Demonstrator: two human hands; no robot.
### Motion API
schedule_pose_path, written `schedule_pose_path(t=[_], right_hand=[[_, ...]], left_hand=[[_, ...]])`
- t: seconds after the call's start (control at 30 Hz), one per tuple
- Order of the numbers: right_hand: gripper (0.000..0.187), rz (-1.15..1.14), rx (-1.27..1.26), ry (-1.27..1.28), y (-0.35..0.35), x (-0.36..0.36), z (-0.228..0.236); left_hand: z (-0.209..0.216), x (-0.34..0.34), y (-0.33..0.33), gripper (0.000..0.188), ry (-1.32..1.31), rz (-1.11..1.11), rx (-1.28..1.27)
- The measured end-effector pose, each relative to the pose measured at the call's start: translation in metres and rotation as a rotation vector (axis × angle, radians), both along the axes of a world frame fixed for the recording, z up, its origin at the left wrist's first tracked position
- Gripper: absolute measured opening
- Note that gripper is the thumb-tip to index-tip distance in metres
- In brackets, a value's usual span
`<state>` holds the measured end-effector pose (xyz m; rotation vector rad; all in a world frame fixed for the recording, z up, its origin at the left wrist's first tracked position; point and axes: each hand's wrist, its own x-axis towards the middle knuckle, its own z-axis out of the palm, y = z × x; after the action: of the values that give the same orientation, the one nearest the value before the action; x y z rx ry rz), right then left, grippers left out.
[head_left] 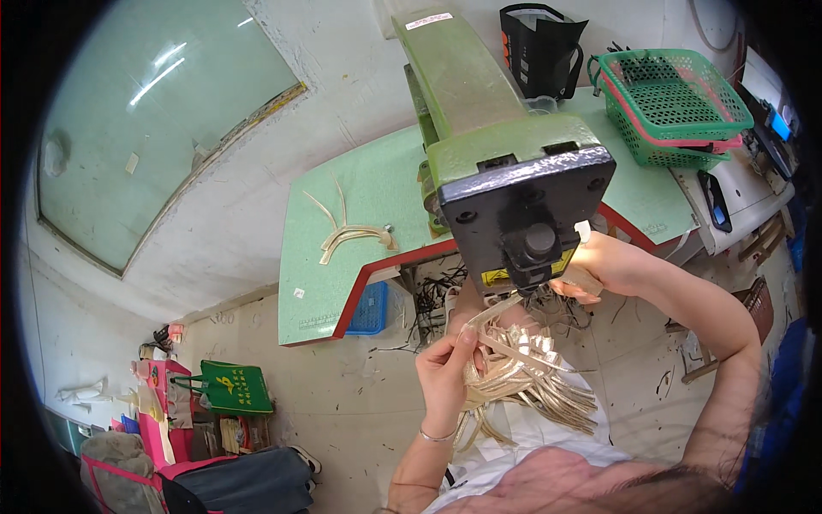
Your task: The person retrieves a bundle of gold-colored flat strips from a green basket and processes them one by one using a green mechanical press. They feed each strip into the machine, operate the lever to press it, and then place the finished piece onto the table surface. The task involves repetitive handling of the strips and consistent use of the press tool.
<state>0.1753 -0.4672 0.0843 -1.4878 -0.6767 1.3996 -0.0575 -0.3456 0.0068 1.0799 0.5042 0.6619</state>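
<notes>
My left hand (445,368) is closed, thumb and fingers pinching a flat pale-gold strap (495,313). The strap's far end reaches up under the black head of the green machine (527,218). Just right of that head is my right hand (591,267), its fingers curled in toward the machine's lower tip. The machine hides part of these fingers, and I cannot make out what they hold. A bundle of shiny gold straps (531,377) lies over my lap, below and right of my left hand.
A few gold straps (355,236) lie on the green, red-edged table (325,291) at left. Stacked green and pink baskets (672,103) and a black bag (539,51) stand behind at right. A blue crate (368,308) sits under the table; a green bag (235,387) stands at lower left.
</notes>
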Motion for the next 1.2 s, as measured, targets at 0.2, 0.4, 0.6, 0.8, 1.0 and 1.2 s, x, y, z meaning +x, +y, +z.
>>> schedule_pose_path(t=[0.2, 0.4, 0.6, 0.8, 1.0, 1.2], right_hand=[[0.023, 0.134, 0.051, -0.177, -0.002, -0.011, 0.015], [0.022, 0.058, 0.103, -0.335, 0.003, -0.027, 0.005], [0.022, 0.034, 0.083, -0.420, 0.011, -0.038, 0.009], [0.029, 0.093, 0.003, -0.548, 0.020, -0.042, 0.036], [0.033, 0.302, -0.251, -0.400, 0.013, -0.019, 0.034], [0.030, 0.170, -0.066, -0.132, 0.004, -0.025, 0.011]], left_hand=[[-0.006, -0.011, -0.001, 0.020, -0.028, 0.054, -0.060], [-0.018, -0.022, 0.003, 0.023, -0.023, 0.116, -0.078], [-0.035, -0.021, 0.022, 0.019, 0.148, 0.061, -0.110], [0.008, 0.025, 0.025, 0.009, 0.217, 0.078, 1.061], [0.007, 0.027, 0.018, 0.010, 0.210, -0.081, 0.660], [-0.004, 0.006, 0.013, 0.012, 0.137, -0.047, 0.368]])
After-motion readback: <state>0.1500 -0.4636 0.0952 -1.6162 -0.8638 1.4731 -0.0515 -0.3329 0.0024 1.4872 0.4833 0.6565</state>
